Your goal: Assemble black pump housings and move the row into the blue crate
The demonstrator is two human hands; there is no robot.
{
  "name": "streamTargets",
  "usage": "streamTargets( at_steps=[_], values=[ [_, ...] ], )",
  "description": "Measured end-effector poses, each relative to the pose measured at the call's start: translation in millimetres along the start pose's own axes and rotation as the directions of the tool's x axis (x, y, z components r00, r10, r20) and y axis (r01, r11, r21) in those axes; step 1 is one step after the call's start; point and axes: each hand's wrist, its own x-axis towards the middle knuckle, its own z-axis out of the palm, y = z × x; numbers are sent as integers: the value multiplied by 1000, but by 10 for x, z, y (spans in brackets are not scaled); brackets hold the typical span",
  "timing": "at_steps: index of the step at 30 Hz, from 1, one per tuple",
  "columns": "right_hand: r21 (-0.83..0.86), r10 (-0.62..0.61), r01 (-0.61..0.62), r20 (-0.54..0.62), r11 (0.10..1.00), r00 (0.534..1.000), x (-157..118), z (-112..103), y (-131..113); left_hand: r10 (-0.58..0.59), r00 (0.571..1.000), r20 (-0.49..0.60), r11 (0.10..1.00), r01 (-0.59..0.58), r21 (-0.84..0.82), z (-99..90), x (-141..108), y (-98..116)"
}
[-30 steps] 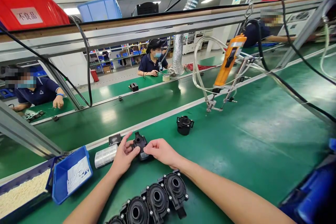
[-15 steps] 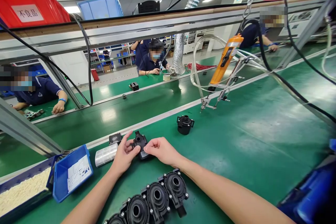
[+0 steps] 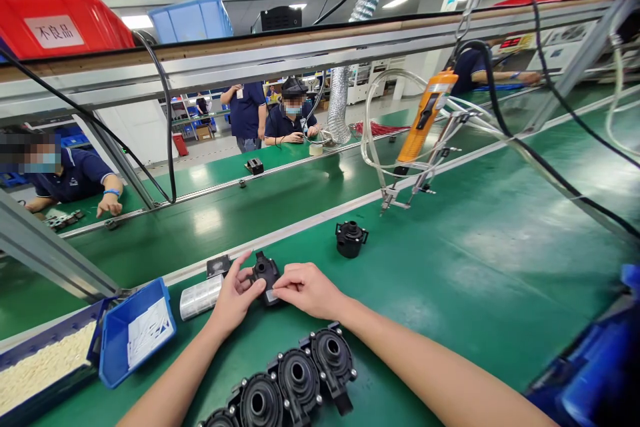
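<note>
A black plastic pump (image 3: 265, 270) stands tilted on the green bench, gripped at its left side by the fingers and thumb of my left hand (image 3: 237, 290). A small pale label (image 3: 271, 295) lies on its lower face. My right hand (image 3: 309, 290) is closed in a pinch at that label, with the fingertips against the pump. Left of the pump are a roll of clear film with labels (image 3: 201, 298) and a small black block (image 3: 218, 265). Nearer to me, several black pumps (image 3: 299, 377) stand in a slanting row, round ports facing up.
Another black pump (image 3: 351, 239) stands farther back. An orange electric screwdriver (image 3: 423, 117) hangs with hoses above the bench. At left are a blue bin (image 3: 167, 327) of white strips and a bin of cream-coloured pieces (image 3: 47, 363). Co-workers (image 3: 83, 173) sit across the belt.
My right fingertips have shifted slightly on the pump, and more of the label shows. The left hand keeps its grip. Across the belt, a standing person has moved left.
</note>
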Motion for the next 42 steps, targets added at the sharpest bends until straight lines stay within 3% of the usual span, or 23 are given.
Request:
streamTargets(
  at_steps=[7,10,13,17,21,23,26,31,34,36,38,39,42],
  values=[
    [-119,92,-97,-45,988,995,18,-40,153,11,999,-32,1000,-10,12,27,-33,-21],
    [-203,42,-42,-3,978,999,26,-29,85,39,998,-44,998,-36,54,69,-98,-35],
    [-279,-44,71,100,958,994,62,-66,-33,86,996,22,986,-89,140,99,-159,-24],
    [-380,-50,127,208,916,977,41,-403,-157,127,983,132,971,-150,185,98,-185,9],
    [-499,123,-5,204,867,971,-205,-956,-237,89,981,170,975,-121,189,86,-164,11],
    [-550,243,-98,198,830,950,-358,-1165,-294,75,980,186,977,-109,182,90,-151,9],
    [-568,386,-175,276,804,880,-511,-1287,-434,73,976,204,983,-105,151,103,-136,17],
    [-423,386,-177,481,889,788,-561,-1295,-689,62,980,190,994,-77,77,90,-101,37],
    [-323,452,-328,476,888,754,-470,-1347,-675,41,980,192,999,-43,9,66,-82,40],
    [-249,452,-380,387,891,804,-346,-1308,-582,12,974,225,998,0,-55,66,-89,47],
    [-177,327,-295,193,939,925,-204,-1163,-455,-27,959,283,992,61,-113,82,-110,58],
    [-160,280,-260,118,952,953,-139,-1058,-388,-44,949,313,987,89,-133,92,-123,63],
    [-116,224,-211,114,971,968,-8,-718,-203,-65,925,374,978,134,-160,117,-148,72]
  ],
)
